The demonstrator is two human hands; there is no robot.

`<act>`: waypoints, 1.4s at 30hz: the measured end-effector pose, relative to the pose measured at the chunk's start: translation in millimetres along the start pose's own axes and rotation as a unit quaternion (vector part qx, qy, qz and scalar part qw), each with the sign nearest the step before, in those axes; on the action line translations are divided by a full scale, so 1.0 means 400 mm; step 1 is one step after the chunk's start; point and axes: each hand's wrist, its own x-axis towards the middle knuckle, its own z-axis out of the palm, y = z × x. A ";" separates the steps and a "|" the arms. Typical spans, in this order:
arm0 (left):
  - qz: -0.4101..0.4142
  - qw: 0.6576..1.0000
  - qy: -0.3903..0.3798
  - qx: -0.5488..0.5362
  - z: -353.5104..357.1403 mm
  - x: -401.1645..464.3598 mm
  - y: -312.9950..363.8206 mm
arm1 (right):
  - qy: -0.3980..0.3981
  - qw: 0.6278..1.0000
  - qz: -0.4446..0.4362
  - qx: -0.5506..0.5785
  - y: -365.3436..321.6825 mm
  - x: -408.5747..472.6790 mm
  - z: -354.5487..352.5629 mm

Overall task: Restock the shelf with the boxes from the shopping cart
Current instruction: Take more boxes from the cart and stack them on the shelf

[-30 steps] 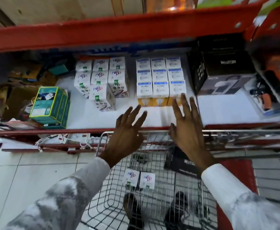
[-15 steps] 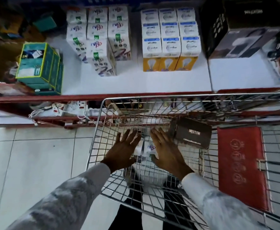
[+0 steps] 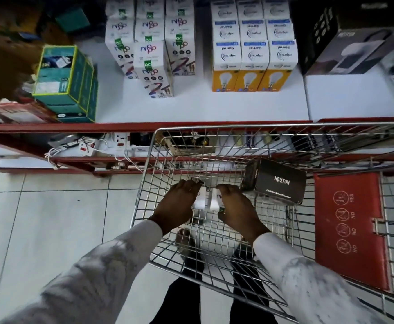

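In the head view, both hands are reaching down into the shopping cart (image 3: 214,146) at the lower centre of the frame, each one closing over a small white box: the left hand (image 3: 179,202) is curling its fingers (image 3: 191,183) over the left white box (image 3: 199,201), and the right hand (image 3: 235,206) is doing the same with the right white box (image 3: 214,199) just beside it (how firmly either box is being gripped is hard to tell, since the hands are covering most of them). A black Neuton box (image 3: 280,183) is lying to their right in the cart. This looks like the pick-up step; next, both boxes are needing a lift clear of the wire rim and a carry up to the shelf (image 3: 214,108), likely beside the matching white boxes (image 3: 151,47) in the upper centre.
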 end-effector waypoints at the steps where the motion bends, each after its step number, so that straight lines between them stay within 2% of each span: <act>1: -0.011 1.000 0.005 -0.014 -0.033 -0.011 0.006 | 0.004 1.000 0.003 0.013 -0.008 -0.006 -0.030; 5: -0.033 0.994 0.065 -0.078 -0.191 -0.076 0.022 | 0.020 0.998 0.005 0.064 -0.050 -0.023 -0.173; 9: -0.034 0.985 0.130 -0.106 -0.355 -0.141 0.018 | 0.046 0.995 -0.028 0.089 -0.109 -0.028 -0.326; 15: -0.033 0.981 0.183 -0.058 -0.553 -0.187 -0.050 | 0.091 0.993 -0.074 0.009 -0.214 -0.003 -0.534; 21: -0.058 0.974 0.219 -0.018 -0.679 -0.176 -0.147 | 0.136 0.986 -0.090 -0.046 -0.304 0.067 -0.667; 29: -0.139 0.965 0.214 0.055 -0.723 -0.069 -0.282 | 0.175 0.979 -0.061 -0.086 -0.366 0.196 -0.699; 42: -0.178 0.958 0.219 0.045 -0.706 0.068 -0.358 | 0.186 0.976 0.008 -0.112 -0.380 0.353 -0.669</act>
